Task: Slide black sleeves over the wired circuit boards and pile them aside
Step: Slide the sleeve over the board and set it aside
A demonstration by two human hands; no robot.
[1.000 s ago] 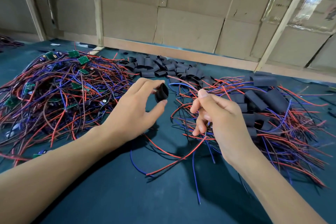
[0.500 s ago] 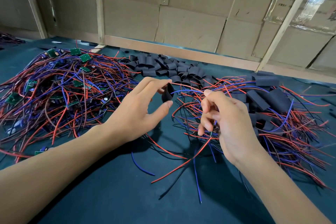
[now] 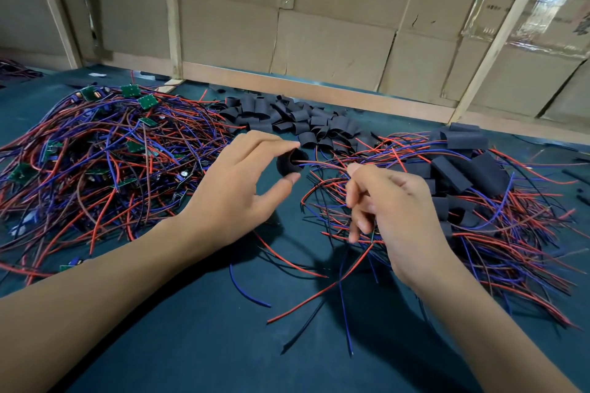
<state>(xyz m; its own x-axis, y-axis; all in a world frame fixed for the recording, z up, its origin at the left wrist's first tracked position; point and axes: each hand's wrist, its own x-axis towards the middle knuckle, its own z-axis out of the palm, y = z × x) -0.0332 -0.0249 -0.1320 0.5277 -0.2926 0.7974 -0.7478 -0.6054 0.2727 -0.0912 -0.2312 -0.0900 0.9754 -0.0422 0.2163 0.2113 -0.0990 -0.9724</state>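
A black sleeve is pinched open-mouthed between the thumb and fingers of the left hand, above the dark green table. Thin wires run into the sleeve's mouth from the right hand, whose fingers curl round them (the board itself is hidden). Behind the sleeve lies a heap of empty sleeves; to its left, bare wired boards; to its right, a sleeved pile.
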